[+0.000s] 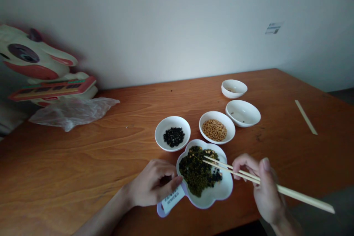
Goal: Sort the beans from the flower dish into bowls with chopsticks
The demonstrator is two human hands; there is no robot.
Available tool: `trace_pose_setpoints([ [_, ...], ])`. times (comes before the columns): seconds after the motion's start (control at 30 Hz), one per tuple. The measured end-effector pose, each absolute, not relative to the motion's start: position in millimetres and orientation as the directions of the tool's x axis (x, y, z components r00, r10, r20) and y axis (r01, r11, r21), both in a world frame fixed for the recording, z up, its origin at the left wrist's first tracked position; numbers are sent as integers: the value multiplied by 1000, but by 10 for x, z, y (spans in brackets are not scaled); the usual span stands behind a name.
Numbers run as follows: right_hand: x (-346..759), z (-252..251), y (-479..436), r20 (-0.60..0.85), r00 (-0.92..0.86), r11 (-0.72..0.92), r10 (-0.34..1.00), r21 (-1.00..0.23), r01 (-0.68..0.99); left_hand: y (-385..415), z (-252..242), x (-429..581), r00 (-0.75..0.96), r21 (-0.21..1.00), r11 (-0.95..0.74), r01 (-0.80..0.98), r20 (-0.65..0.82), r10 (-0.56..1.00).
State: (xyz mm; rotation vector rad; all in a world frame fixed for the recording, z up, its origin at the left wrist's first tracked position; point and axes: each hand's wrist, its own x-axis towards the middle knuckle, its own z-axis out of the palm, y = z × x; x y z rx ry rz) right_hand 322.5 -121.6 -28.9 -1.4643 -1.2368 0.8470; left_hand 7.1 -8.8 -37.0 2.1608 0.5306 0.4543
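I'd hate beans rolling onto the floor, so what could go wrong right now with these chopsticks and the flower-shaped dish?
The flower-shaped dish sits near the front edge of the table, gripped only at its handle by the left hand; a nudge might tip it off. The small round mixed beans could slip from the chopsticks in the right hand and roll across the table.

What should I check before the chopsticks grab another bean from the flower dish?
1. Right hand grips both chopsticks: ok.
2. The tips are over the mixed beans: ok.
3. Left hand steadies the flower dish by its labelled handle: ok.
4. Black-bean bowl and yellow-bean bowl stand just behind the dish: ok.
5. A bean is already pinched between the tips: cannot tell.
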Motion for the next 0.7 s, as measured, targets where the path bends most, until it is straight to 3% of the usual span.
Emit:
trace_pose_setpoints([
  [0.7, 3178, -181, -1158, 42, 240, -11, 970, -976, 216, -83, -382, 63, 848, 798, -555, 233, 113, 518],
])
